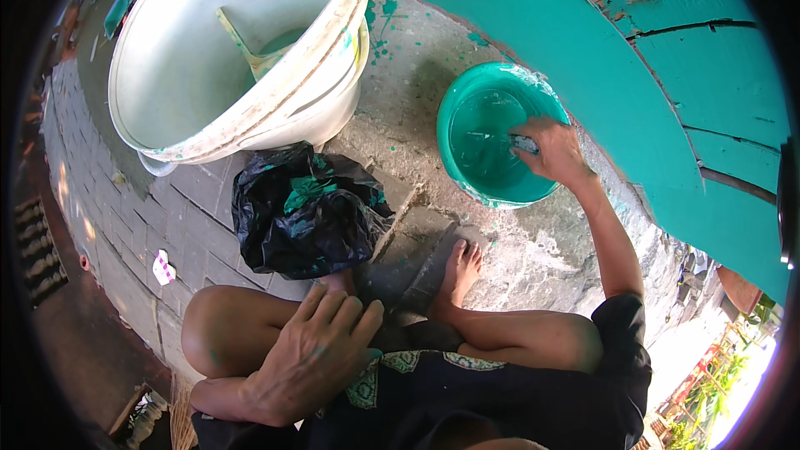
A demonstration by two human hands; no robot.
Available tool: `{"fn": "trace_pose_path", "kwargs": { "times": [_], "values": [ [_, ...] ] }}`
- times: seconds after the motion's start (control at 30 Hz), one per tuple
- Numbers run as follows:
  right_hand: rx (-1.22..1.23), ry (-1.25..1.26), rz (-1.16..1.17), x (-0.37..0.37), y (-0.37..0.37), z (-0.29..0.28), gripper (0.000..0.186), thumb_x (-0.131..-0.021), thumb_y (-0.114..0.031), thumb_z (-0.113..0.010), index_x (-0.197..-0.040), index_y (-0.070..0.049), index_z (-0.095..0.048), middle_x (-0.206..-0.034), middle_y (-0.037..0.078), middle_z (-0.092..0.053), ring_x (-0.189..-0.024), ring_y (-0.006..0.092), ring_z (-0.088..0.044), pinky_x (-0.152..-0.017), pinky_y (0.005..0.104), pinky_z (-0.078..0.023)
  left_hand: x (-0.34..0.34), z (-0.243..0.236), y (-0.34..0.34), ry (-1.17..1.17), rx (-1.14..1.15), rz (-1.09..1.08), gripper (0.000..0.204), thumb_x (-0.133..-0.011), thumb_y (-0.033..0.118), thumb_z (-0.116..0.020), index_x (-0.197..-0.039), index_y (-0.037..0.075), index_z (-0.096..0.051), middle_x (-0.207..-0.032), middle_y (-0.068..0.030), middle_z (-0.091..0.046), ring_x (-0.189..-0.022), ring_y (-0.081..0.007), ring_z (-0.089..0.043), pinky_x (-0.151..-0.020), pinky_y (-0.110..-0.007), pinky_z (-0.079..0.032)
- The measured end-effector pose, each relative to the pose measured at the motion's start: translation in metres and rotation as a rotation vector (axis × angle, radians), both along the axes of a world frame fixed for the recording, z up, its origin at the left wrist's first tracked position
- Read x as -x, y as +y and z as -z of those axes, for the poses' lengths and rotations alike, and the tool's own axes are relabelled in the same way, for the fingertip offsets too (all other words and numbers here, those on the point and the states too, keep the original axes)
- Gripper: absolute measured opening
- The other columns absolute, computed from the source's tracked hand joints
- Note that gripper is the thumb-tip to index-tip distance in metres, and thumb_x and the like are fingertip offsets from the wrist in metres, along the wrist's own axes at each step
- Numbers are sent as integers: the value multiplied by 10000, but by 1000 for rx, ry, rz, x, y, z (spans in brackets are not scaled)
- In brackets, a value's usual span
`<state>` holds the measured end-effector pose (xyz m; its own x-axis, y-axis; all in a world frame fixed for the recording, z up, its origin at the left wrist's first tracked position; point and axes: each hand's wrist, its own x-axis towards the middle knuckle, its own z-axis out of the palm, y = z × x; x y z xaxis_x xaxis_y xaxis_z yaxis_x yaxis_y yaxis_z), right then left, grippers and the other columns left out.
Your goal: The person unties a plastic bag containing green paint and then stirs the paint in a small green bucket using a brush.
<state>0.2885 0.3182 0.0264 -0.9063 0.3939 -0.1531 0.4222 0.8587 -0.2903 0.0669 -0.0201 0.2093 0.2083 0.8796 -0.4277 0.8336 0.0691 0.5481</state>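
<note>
Standing at upper left, a white bucket (167, 75) has a pale-handled tool (236, 40) propped inside, presumably keeping its grip reachable. Below it sits a black plastic bag (275, 229), probably placed close for easy use. At lower centre-left, the left hand (321, 358) has fingers loosely parted, no object showing. Right of centre, over a green basin (492, 72), the right hand (557, 148) pinches a small greyish object (525, 143), likely so drips fall back inside.
</note>
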Motion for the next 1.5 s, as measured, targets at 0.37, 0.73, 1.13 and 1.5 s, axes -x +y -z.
{"fn": "trace_pose_path", "kwargs": {
  "times": [0.37,0.73,1.13,1.5],
  "values": [
    [-39,183,173,-5,10,25,322,-769,-155,-798,-1081,-118,-727,-1032,95,-694,-904,307,-687,-758,407,-577,0,2,-2,-7,-5,-30,549,-786,222,-713,-1246,-35,-559,-993,-129,-550,-1026,-286,-562,-1054,-461,-432],
    [230,139,204,-9,1,22,286,-763,-75,-795,-1040,-40,-732,-1004,174,-690,-833,350,-689,-753,414,-552,-1,3,-1,-11,-12,-45,522,-791,180,-667,-1254,-41,-565,-994,-133,-559,-1011,-290,-576,-1052,-471,-441],
    [429,147,258,-24,-10,19,268,-772,-131,-814,-1022,-55,-759,-966,134,-736,-815,257,-711,-741,356,-557,-1,0,-3,0,-18,-43,510,-789,173,-682,-1238,-41,-568,-970,-125,-548,-992,-283,-573,-1058,-460,-441],
    [576,322,570,-58,-12,-17,271,-842,-68,-786,-1108,-38,-744,-1057,92,-747,-973,145,-696,-837,331,-561,0,1,-3,-6,8,-60,543,-773,206,-723,-1229,-45,-570,-1002,-130,-577,-1017,-290,-576,-1031,-447,-443]
  ]
}}
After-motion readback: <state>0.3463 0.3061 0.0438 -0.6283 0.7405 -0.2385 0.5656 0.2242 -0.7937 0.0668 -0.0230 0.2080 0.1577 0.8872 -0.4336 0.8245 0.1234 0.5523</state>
